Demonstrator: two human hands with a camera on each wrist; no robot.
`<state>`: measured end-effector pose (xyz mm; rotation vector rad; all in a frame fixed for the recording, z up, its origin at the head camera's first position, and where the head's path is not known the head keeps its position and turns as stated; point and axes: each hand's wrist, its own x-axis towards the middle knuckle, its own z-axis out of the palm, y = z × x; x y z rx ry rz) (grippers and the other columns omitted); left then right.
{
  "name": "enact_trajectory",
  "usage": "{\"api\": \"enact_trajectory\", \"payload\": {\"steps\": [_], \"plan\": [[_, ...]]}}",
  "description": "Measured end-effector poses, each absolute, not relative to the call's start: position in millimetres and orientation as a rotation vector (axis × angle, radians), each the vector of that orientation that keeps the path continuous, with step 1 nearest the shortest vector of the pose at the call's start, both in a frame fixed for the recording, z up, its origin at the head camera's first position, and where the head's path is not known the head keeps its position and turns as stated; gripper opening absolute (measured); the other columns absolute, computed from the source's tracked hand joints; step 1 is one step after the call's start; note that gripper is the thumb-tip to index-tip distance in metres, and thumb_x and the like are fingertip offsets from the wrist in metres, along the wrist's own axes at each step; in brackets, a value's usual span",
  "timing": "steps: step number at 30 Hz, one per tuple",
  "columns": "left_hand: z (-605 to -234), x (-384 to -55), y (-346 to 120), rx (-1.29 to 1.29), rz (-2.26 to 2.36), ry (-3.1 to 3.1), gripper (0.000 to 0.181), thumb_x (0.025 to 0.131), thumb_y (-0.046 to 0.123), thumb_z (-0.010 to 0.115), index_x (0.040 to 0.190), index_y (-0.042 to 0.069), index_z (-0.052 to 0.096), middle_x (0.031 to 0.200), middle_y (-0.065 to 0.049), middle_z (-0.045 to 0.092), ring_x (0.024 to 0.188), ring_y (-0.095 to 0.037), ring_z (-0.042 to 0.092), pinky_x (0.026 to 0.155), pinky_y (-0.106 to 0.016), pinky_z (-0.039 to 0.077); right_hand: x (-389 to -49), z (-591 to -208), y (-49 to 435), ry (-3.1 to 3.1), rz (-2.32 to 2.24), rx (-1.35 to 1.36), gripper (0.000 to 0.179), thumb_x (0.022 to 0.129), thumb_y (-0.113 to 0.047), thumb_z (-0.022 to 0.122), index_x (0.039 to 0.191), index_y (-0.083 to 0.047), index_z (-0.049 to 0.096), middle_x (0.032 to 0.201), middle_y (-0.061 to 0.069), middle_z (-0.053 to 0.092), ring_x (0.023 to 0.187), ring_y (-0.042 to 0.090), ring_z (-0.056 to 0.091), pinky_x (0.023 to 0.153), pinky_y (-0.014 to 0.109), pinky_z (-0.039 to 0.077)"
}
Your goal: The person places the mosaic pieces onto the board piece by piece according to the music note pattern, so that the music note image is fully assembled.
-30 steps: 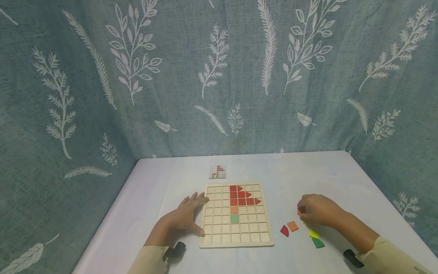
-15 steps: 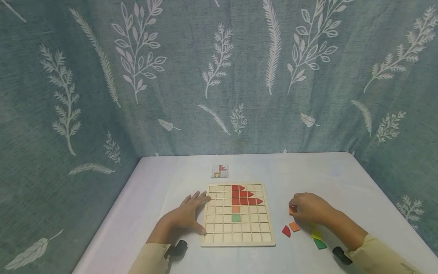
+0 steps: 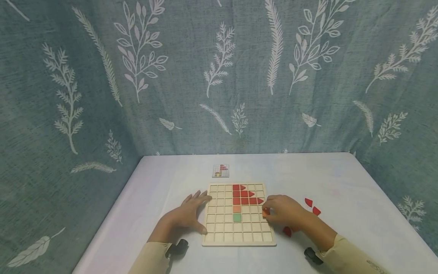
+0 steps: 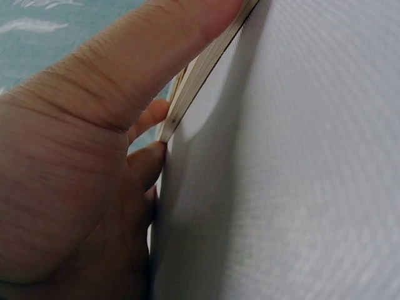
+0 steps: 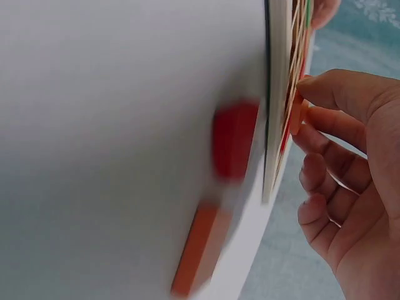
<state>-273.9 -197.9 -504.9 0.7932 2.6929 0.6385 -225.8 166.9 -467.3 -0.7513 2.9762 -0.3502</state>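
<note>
My left hand (image 3: 187,216) rests at the left edge of a wooden grid board (image 3: 223,229), fingers spread and thumb against its side; the left wrist view shows the thumb (image 4: 144,56) along the board's edge. Over the board's right edge, my right hand (image 3: 289,210) pinches an orange square tile (image 5: 297,116) between thumb and fingertips. Rows of red squares ending in points, such as the lowest red row (image 3: 244,201), lie in the grid. Below them sit a light orange square (image 3: 237,208) and a green square (image 3: 237,217).
Behind the board lies a small pattern card (image 3: 220,171). Loose red pieces, including one red wedge (image 3: 316,211), lie to the right. Close to the board in the right wrist view are a red piece (image 5: 236,140) and an orange tile (image 5: 203,247). A patterned curtain (image 3: 253,125) surrounds the table.
My right hand has carried the orange tile left from the loose pieces to the board's right edge. Two red wedges are uncovered; the forearm now hides the yellow and green pieces. The left hand stays put.
</note>
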Motion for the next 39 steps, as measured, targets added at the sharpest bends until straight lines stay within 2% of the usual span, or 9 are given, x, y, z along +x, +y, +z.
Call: {"api": "enact_trajectory", "payload": {"steps": [7, 14, 20, 23, 28, 31, 36, 39], "plan": [[-504, -273, -198, 0.793, 0.638, 2.692, 0.123, 0.046, 0.064, 0.085, 0.15, 0.02, 0.036, 0.16, -0.008, 0.019, 0.148, -0.029, 0.005, 0.118, -0.05, 0.0, -223, -470, 145, 2.974, -0.432, -0.944, 0.015, 0.08, -0.028, 0.077, 0.092, -0.019, 0.075, 0.074, -0.015, 0.052, 0.069, 0.005, 0.046, 0.062, 0.025, 0.045], [-505, -274, -198, 0.784, 0.633, 2.695, 0.124, 0.046, 0.065, 0.085, 0.15, 0.02, 0.036, 0.16, -0.008, 0.021, 0.148, -0.03, 0.005, 0.118, -0.05, 0.001, -219, -472, 126, 2.957, -0.465, -1.115, 0.014, 0.078, -0.022, 0.074, 0.091, -0.019, 0.077, 0.08, -0.016, 0.057, 0.071, 0.003, 0.05, 0.066, 0.025, 0.049], [-506, -275, -199, 0.792, 0.636, 2.698, 0.124, 0.045, 0.067, 0.085, 0.15, 0.02, 0.037, 0.16, -0.008, 0.02, 0.148, -0.029, 0.005, 0.118, -0.05, 0.002, -216, -474, 112, 2.905, -0.515, -1.246, 0.003, 0.079, -0.02, 0.074, 0.082, -0.021, 0.073, 0.075, -0.017, 0.053, 0.066, 0.001, 0.045, 0.058, 0.019, 0.043], [-506, -275, -199, 0.791, 0.644, 2.691, 0.124, 0.045, 0.066, 0.085, 0.15, 0.02, 0.037, 0.16, -0.008, 0.02, 0.148, -0.029, 0.005, 0.118, -0.05, 0.002, -215, -474, 105, 2.895, -0.497, -1.294, 0.007, 0.08, -0.017, 0.073, 0.077, -0.022, 0.069, 0.073, -0.017, 0.049, 0.065, 0.002, 0.043, 0.055, 0.018, 0.039], [-506, -275, -198, 0.769, 0.633, 2.694, 0.125, 0.044, 0.067, 0.085, 0.15, 0.022, 0.036, 0.161, -0.006, 0.019, 0.148, -0.027, 0.004, 0.118, -0.048, 0.001, -212, -477, 99, 2.894, -0.478, -1.329, 0.006, 0.079, -0.018, 0.073, 0.081, -0.022, 0.07, 0.074, -0.017, 0.046, 0.065, 0.0, 0.041, 0.056, 0.016, 0.037], [-507, -275, -197, 0.77, 0.63, 2.696, 0.125, 0.044, 0.067, 0.085, 0.15, 0.022, 0.036, 0.161, -0.006, 0.019, 0.148, -0.027, 0.004, 0.118, -0.049, 0.001, -212, -480, 98, 2.9, -0.498, -1.347, 0.007, 0.076, -0.018, 0.074, 0.078, -0.022, 0.068, 0.072, -0.016, 0.045, 0.062, 0.001, 0.041, 0.054, 0.016, 0.037], [-507, -275, -197, 0.782, 0.613, 2.699, 0.125, 0.044, 0.067, 0.085, 0.15, 0.022, 0.036, 0.161, -0.005, 0.019, 0.148, -0.027, 0.004, 0.118, -0.048, 0.001, -212, -481, 101, 2.898, -0.491, -1.262, 0.007, 0.078, -0.022, 0.077, 0.08, -0.024, 0.07, 0.076, -0.018, 0.05, 0.066, -0.001, 0.045, 0.059, 0.018, 0.044], [-506, -275, -197, 0.772, 0.608, 2.703, 0.125, 0.044, 0.066, 0.085, 0.15, 0.022, 0.036, 0.161, -0.005, 0.019, 0.148, -0.027, 0.004, 0.118, -0.048, 0.001, -212, -481, 101, 2.872, -0.502, -1.226, 0.013, 0.081, -0.024, 0.077, 0.074, -0.025, 0.066, 0.073, -0.019, 0.049, 0.065, 0.0, 0.044, 0.059, 0.019, 0.045]]}}
